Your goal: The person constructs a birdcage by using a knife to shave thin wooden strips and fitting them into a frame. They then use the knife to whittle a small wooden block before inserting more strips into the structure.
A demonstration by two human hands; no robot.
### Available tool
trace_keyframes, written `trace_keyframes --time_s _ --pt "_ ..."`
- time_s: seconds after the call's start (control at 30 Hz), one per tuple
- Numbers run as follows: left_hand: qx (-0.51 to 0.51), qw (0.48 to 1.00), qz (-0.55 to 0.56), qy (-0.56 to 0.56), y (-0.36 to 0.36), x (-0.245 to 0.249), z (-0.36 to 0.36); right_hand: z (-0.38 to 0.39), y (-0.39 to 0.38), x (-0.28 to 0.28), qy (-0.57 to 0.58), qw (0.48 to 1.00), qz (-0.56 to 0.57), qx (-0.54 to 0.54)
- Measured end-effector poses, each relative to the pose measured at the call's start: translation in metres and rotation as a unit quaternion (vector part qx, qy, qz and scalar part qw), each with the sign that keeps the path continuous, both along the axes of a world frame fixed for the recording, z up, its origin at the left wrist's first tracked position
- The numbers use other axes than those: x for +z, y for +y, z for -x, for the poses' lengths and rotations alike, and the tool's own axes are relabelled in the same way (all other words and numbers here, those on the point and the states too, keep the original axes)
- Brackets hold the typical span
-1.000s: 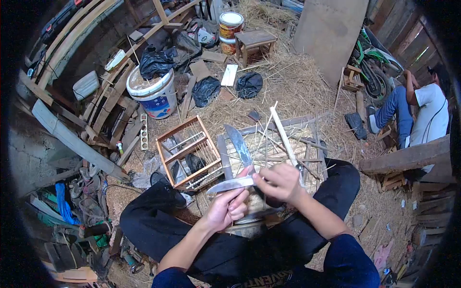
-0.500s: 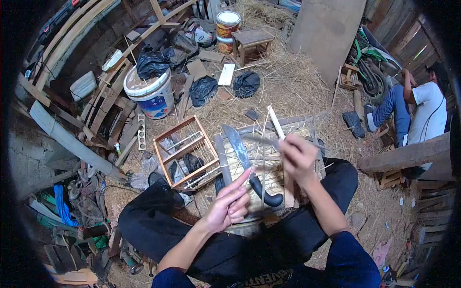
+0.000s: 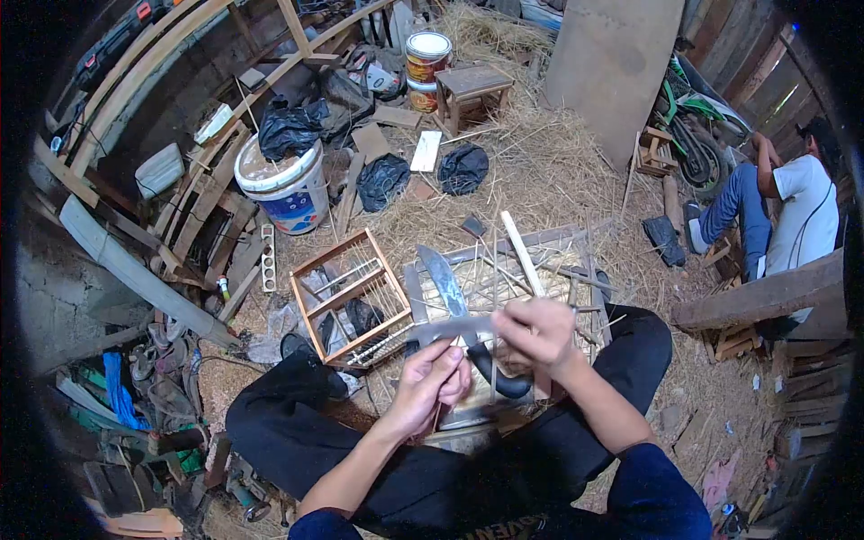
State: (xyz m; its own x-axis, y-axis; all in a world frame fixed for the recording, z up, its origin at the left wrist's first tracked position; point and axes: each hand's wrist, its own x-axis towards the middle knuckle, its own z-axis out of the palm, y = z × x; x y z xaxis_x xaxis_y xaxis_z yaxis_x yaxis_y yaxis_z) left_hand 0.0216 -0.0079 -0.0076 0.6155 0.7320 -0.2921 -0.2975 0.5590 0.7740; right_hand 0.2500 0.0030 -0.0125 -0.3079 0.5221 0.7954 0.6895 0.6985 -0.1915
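Observation:
My left hand point(image 3: 427, 382) is closed around a thin wooden stick point(image 3: 438, 418); a short end shows above the fingers and a piece hangs below the palm. My right hand point(image 3: 540, 337) grips a knife point(image 3: 450, 327), its handle hidden in the fist. The blade, smeared by motion, points left and lies just above my left fingertips, by the stick's upper end. Beneath both hands, a machete point(image 3: 441, 274) with a black curved handle point(image 3: 511, 385) rests on a wooden slatted frame point(image 3: 417, 297). A pale wooden strip point(image 3: 520, 247) leans beyond my right hand.
Left of the frame stands a small wooden cage point(image 3: 315, 310) with thin bars. Farther off are a white bucket point(image 3: 292, 193), a stool point(image 3: 474, 81) and stacked paint tins point(image 3: 427, 58) amid straw. Another person point(image 3: 801, 207) sits at right near a green motorbike point(image 3: 679, 135).
The knife has come down and left, from above the machete to just over my left fingertips. My left hand's extended index finger has curled in around the stick.

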Motion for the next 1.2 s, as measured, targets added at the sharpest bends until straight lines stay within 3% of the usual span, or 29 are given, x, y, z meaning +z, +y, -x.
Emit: trace_keyframes --time_s 0.13,0.27,0.37,0.5,0.53,0.67,0.83,0.93,0.97,1.1,1.2 --pt "-0.008 0.998 0.058 0.011 0.003 0.009 0.005 0.004 -0.001 0.000 0.014 1.000 -0.010 -0.010" --pt "0.090 0.995 0.036 -0.001 -0.003 0.010 -0.004 0.012 -0.007 -0.005 -0.035 0.999 -0.008 0.028" --pt "0.083 0.996 0.028 -0.025 -0.002 0.010 0.000 -0.003 0.004 -0.002 0.017 0.999 -0.006 -0.044" --pt "0.097 0.995 0.027 -0.014 -0.002 0.005 0.001 0.016 -0.008 -0.003 -0.021 0.999 0.006 0.031" --pt "0.101 0.994 0.030 -0.005 -0.003 0.005 0.001 0.019 -0.009 -0.004 -0.052 0.998 -0.018 0.025" --pt "0.076 0.997 0.003 -0.026 0.003 0.002 0.007 0.009 -0.001 -0.001 0.008 1.000 0.007 -0.005" --pt "0.101 0.991 0.092 0.003 -0.001 0.021 0.002 0.022 -0.008 -0.006 -0.031 0.999 -0.023 0.034" --pt "0.082 0.992 0.065 -0.077 0.003 0.007 0.006 0.003 0.000 -0.001 -0.022 1.000 0.005 0.001" --pt "0.076 0.992 0.071 -0.077 0.004 0.007 0.009 0.003 0.006 -0.001 0.001 0.999 -0.034 -0.020" --pt "0.102 0.992 0.075 -0.020 0.000 0.018 0.003 0.021 -0.007 -0.006 -0.021 0.999 -0.027 0.031" --pt "0.093 0.992 0.068 -0.043 0.003 0.011 0.004 0.004 -0.001 -0.005 -0.022 1.000 -0.004 0.003"
